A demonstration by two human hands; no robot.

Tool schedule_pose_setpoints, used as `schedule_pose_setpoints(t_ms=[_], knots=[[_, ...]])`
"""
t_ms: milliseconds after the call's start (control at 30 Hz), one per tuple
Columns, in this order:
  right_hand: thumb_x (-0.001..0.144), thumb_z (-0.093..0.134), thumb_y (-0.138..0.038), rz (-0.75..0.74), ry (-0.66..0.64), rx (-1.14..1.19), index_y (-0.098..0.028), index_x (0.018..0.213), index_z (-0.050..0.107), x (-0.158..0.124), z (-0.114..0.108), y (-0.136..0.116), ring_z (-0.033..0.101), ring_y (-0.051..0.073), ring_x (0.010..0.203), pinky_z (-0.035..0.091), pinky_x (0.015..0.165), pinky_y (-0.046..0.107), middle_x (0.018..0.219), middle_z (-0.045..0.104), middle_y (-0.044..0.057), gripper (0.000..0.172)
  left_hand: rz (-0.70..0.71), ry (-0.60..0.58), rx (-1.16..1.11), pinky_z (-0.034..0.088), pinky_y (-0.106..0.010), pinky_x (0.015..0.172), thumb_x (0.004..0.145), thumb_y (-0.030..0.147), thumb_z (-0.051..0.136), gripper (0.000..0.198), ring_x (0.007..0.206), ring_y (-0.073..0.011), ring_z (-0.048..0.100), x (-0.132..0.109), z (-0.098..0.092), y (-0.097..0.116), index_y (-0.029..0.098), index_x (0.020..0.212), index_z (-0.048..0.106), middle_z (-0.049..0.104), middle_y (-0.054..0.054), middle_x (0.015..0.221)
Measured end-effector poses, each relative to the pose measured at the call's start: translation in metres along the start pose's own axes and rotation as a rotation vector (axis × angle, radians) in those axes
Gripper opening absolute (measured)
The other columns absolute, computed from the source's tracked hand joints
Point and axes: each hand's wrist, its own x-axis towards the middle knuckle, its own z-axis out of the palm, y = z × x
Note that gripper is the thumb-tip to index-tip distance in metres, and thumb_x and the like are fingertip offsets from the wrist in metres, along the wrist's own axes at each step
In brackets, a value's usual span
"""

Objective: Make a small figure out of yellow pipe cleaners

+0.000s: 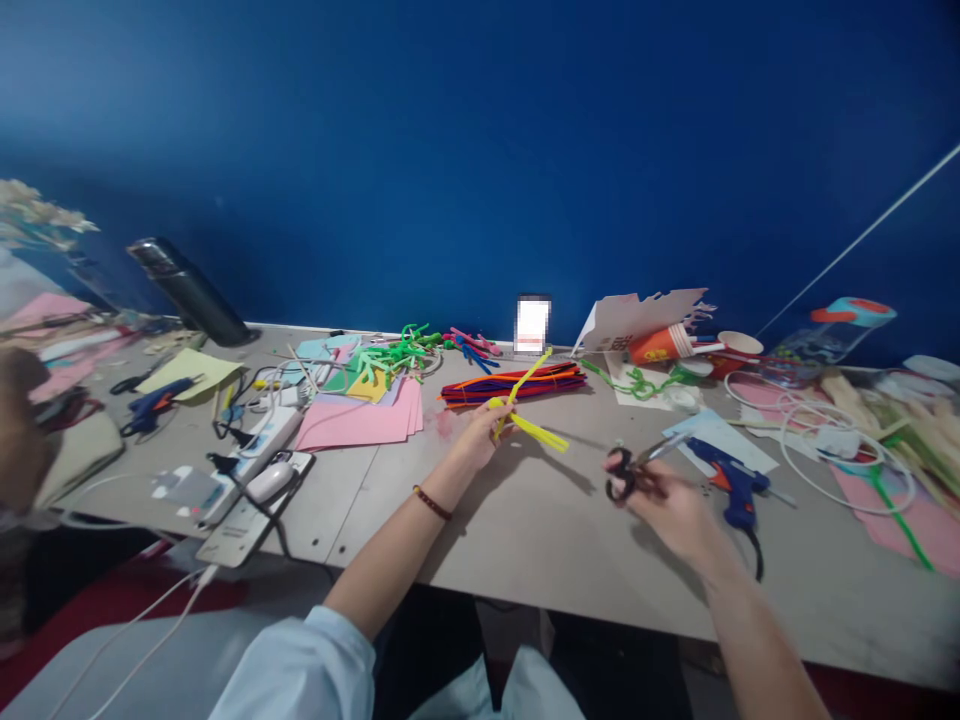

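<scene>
My left hand (480,435) is closed on a bunch of yellow pipe cleaners (529,415), held just above the grey table (525,520); one strand sticks up, the others point right. A bead bracelet sits on that wrist. My right hand (664,500) grips black-handled scissors (634,470), blades pointing up and right, a short way right of the yellow strands. A bundle of red, orange and purple pipe cleaners (517,383) lies just behind my left hand.
A blue glue gun (731,480) lies right of the scissors. Pink paper sheets (364,420), green pipe cleaner shapes (397,352), a power strip (232,465), an orange paper cup (664,345), a white cable loop (832,440) and a dark bottle (191,290) crowd the table. A blue wall stands behind.
</scene>
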Motion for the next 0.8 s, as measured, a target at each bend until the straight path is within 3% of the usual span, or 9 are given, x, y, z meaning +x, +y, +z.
schedule_pose_setpoints(t_ms=[33,167,367,533,667,800], knots=[[0.065,0.063,-0.042,0.029,-0.061,0.031,-0.022,0.088,0.065,0.011,0.004,-0.005,0.061,0.019,0.055,0.053,0.054,0.033,0.074,0.067,0.007,0.030,-0.003,-0.006,0.006,0.051,-0.019,0.059,0.058,0.022,0.078,0.030,0.067,-0.0091,0.060,0.001,-0.001,0.000,0.016,0.084,0.065,0.063,0.000,0.077],[0.066,0.062,-0.045,0.040,0.015,-0.115,-0.020,0.079,0.058,0.044,0.026,-0.017,0.050,0.014,0.048,0.043,0.047,0.028,0.069,0.063,0.004,0.028,0.013,-0.045,0.045,0.048,-0.017,0.057,0.058,0.021,0.078,0.035,0.069,-0.0098,0.061,0.003,-0.003,-0.001,0.018,0.091,0.065,0.064,-0.001,0.077],[0.069,0.057,-0.038,-0.020,0.125,-0.274,-0.020,0.084,0.053,0.049,0.053,0.025,0.046,0.013,0.052,0.039,0.051,0.025,0.067,0.055,-0.001,0.023,0.056,0.052,0.080,0.046,-0.019,0.058,0.058,0.034,0.079,0.031,0.067,-0.0101,0.060,0.001,0.002,0.000,0.015,0.080,0.069,0.066,-0.004,0.078],[0.066,0.056,-0.030,0.022,0.016,-0.261,-0.021,0.083,0.054,0.051,0.058,0.054,0.051,0.014,0.057,0.038,0.053,0.024,0.067,0.057,-0.002,0.019,0.143,0.058,0.095,0.045,-0.021,0.059,0.052,0.028,0.081,0.034,0.065,-0.0099,0.059,-0.001,0.006,-0.002,0.015,0.081,0.070,0.069,-0.005,0.080],[0.066,0.058,-0.032,0.003,0.007,-0.225,-0.021,0.080,0.055,0.052,0.057,0.052,0.051,0.014,0.058,0.039,0.054,0.025,0.066,0.057,-0.001,0.017,0.168,0.037,0.127,0.044,-0.020,0.056,0.054,0.028,0.080,0.030,0.062,-0.0087,0.058,-0.004,0.008,-0.003,0.016,0.079,0.069,0.068,-0.004,0.081],[0.069,0.063,-0.044,-0.021,-0.045,-0.162,-0.021,0.078,0.055,0.050,0.056,0.044,0.051,0.014,0.056,0.039,0.051,0.025,0.066,0.058,0.000,0.026,0.107,0.005,0.119,0.042,-0.017,0.051,0.055,0.029,0.080,0.031,0.060,-0.0068,0.057,-0.005,0.007,0.000,0.015,0.080,0.068,0.067,-0.003,0.082]])
